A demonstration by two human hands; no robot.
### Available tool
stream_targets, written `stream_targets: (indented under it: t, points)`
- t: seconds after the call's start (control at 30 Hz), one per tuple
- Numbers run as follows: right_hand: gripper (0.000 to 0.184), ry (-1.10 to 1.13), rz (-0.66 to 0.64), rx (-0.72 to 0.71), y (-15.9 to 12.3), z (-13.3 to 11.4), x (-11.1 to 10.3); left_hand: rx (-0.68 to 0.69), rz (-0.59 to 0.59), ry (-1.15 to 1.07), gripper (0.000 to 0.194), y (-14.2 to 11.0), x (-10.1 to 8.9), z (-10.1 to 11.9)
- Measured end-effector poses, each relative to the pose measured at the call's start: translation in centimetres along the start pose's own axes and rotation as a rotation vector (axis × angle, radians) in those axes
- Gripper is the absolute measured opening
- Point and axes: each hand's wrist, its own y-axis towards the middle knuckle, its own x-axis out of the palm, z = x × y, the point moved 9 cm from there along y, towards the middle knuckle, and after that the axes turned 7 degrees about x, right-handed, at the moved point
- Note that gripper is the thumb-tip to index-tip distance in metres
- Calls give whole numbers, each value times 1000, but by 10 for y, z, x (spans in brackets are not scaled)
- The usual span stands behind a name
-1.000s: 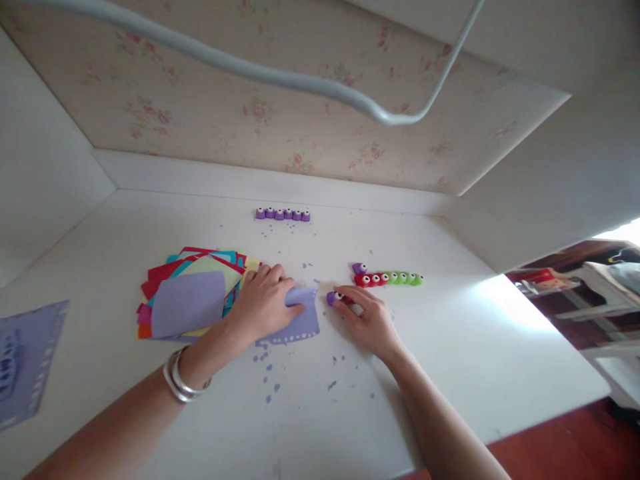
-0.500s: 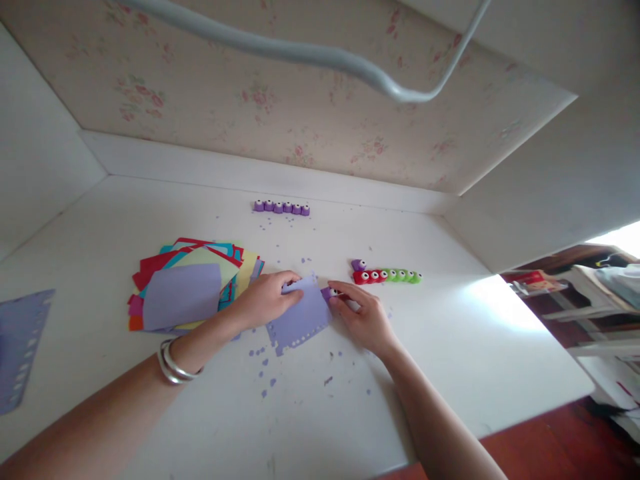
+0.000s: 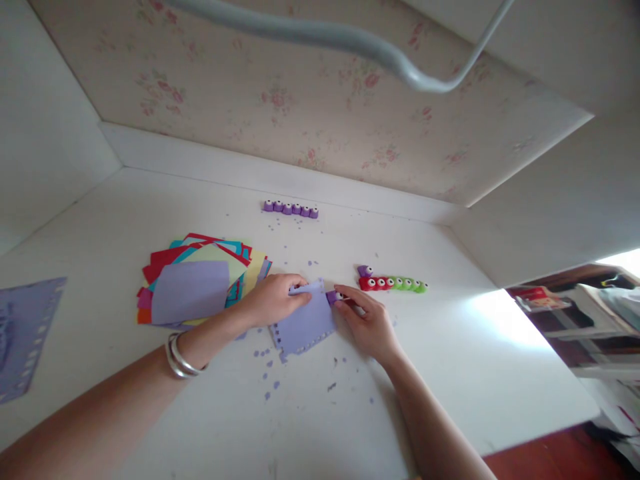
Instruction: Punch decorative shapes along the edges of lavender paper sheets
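Observation:
My left hand (image 3: 280, 297) pinches a sheet of lilac paper (image 3: 307, 323) near its upper left corner. Small punched holes run along the sheet's left and lower edges. At the sheet's right edge sits a small purple craft punch (image 3: 333, 297) with a white top. The fingers of my right hand (image 3: 367, 320) are closed around this punch, which touches the paper. Bits of punched lilac paper (image 3: 270, 373) lie scattered on the white table (image 3: 225, 427) below the sheet.
To the left is a fanned pile of coloured papers (image 3: 190, 287), and farther left a lilac sheet with a punched edge (image 3: 30, 333). Several purple punches (image 3: 291, 209) stand in a row at the back. Red and green punches (image 3: 395, 284) line up at right, with one purple punch (image 3: 365, 271) behind them.
The view has shifted slightly, so everything on the table appears a little farther right. Both hands keep their hold on the paper and the punch.

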Motion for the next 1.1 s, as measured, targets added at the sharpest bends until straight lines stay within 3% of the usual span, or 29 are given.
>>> stream_targets:
  t: [0.43,1.1]
  points:
    - [27,-27,3,-48,-1,-8,0,15,-32,32,24,0,3,4]
    - [26,-36,-3,-65,-1,-9,1,3,10,104,31,2,3,4]
